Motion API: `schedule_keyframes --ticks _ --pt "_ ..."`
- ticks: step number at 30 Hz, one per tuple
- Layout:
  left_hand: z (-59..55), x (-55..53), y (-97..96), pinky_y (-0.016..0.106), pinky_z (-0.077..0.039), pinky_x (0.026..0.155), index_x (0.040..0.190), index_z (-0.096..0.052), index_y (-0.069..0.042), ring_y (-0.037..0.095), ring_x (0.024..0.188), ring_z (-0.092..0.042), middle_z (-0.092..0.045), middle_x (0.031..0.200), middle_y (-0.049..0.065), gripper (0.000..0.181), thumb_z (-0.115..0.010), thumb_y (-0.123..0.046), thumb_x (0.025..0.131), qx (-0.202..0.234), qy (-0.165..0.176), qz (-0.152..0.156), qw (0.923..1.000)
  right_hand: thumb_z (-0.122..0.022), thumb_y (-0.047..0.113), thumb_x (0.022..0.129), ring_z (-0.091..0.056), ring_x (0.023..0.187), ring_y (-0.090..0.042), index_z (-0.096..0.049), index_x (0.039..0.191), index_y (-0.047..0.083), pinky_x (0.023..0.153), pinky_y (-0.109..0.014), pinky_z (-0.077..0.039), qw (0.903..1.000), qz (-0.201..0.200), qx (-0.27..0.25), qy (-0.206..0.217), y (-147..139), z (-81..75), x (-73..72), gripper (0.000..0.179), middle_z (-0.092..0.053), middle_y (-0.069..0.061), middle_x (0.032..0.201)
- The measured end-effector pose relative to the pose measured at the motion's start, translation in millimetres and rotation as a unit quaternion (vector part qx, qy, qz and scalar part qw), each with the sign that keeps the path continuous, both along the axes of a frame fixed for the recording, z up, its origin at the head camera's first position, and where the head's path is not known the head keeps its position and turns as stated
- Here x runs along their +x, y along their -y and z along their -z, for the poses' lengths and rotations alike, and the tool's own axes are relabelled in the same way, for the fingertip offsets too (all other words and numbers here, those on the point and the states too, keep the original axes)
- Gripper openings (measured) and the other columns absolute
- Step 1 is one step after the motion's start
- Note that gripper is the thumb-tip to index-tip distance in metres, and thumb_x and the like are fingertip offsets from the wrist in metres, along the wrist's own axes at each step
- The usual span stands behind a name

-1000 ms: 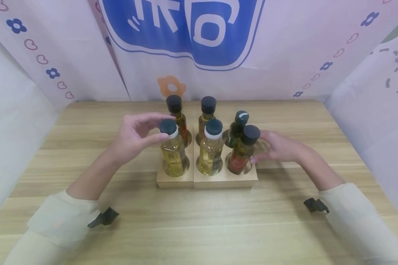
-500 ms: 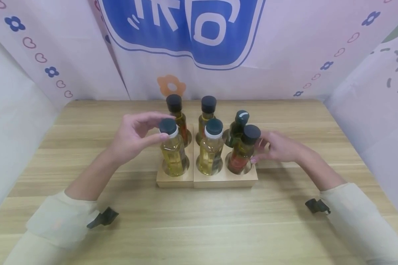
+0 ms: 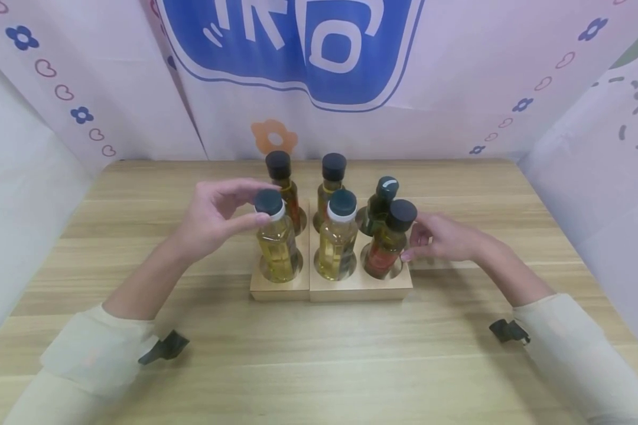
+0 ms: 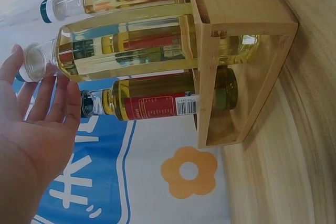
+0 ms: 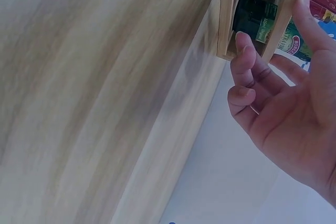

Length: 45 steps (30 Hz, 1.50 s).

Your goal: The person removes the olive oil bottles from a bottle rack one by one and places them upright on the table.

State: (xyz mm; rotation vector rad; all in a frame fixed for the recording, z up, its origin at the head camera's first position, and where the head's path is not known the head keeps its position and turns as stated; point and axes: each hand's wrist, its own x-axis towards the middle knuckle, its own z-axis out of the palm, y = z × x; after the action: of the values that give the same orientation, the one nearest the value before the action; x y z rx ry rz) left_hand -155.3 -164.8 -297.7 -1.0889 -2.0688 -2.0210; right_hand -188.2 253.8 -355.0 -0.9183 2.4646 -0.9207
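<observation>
A wooden bottle rack (image 3: 361,293) holds several upright oil bottles in round holes. My left hand (image 3: 218,219) is at the neck of the front-left bottle of pale yellow oil (image 3: 279,251), its thumb and fingers on either side of the dark green cap. In the left wrist view, the thumb of the left hand (image 4: 39,135) touches that cap. My right hand (image 3: 446,237) is at the rack's right end, beside a red-labelled bottle (image 3: 384,255). Its thumb presses the top board's edge in the right wrist view, and the other fingers of the right hand (image 5: 294,108) curl beside the rack.
A second pale oil bottle (image 3: 336,251) stands front middle. Two black-capped bottles and a dark green bottle (image 3: 378,211) form the back row. Behind the wooden table (image 3: 319,360) hangs a printed white cloth (image 3: 446,65). Black wrist devices (image 3: 165,347) sit by the cuffs.
The right hand's fingers have shifted very slightly beside the red-labelled bottle. The left hand, the bottles and the rack look the same as before.
</observation>
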Motion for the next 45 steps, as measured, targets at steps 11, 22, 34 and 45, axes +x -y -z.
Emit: schedule_keyframes --ticks 11,22,34,45 --pt "-1.5 1.0 0.4 0.028 -0.056 0.099 0.112 -0.078 -0.012 0.016 0.094 -0.071 -0.077 0.113 0.005 0.046 -0.076 0.018 0.078 -0.008 -0.009 -0.013 0.9998 -0.087 0.018 0.084 -0.065 0.071 -0.02 -0.057 0.126 0.001 0.065 -0.032 -0.059 1.0 0.007 -0.004 0.002 1 0.6 -0.8 0.055 -0.068 -0.001 0.079" --pt "-4.1 4.3 -3.8 0.026 -0.059 0.09 0.11 -0.078 -0.007 0.018 0.088 -0.071 -0.078 0.107 0.007 0.036 -0.079 0.015 0.08 0.009 0.057 -0.029 0.9979 -0.087 0.021 0.084 -0.064 0.068 -0.019 -0.059 0.124 0.003 0.064 -0.031 -0.058 0.9998 0.015 -0.002 0.013 1 -0.9 0.2 0.052 -0.067 -0.001 0.077" --pt "-6.8 5.4 -7.8 0.027 -0.059 0.091 0.106 -0.079 -0.01 0.016 0.091 -0.072 -0.078 0.105 0.007 0.041 -0.072 0.021 0.08 0.04 0.063 -0.035 0.9966 -0.088 0.022 0.084 -0.063 0.066 -0.019 -0.06 0.12 0.002 0.062 -0.031 -0.057 0.9998 0.014 0.016 -0.005 -1 -2.3 1.0 0.049 -0.065 0.001 0.074" --pt "-10.4 6.5 -11.1 0.025 -0.06 0.086 0.107 -0.078 -0.013 0.014 0.088 -0.072 -0.077 0.104 0.005 0.031 -0.078 0.006 0.083 0.073 0.053 -0.033 0.9954 -0.087 0.024 0.084 -0.054 0.059 -0.016 -0.058 0.123 0.002 0.056 -0.028 -0.048 0.9994 0.002 0.027 -0.02 0 -4.8 0.8 0.054 -0.057 0.002 0.067"
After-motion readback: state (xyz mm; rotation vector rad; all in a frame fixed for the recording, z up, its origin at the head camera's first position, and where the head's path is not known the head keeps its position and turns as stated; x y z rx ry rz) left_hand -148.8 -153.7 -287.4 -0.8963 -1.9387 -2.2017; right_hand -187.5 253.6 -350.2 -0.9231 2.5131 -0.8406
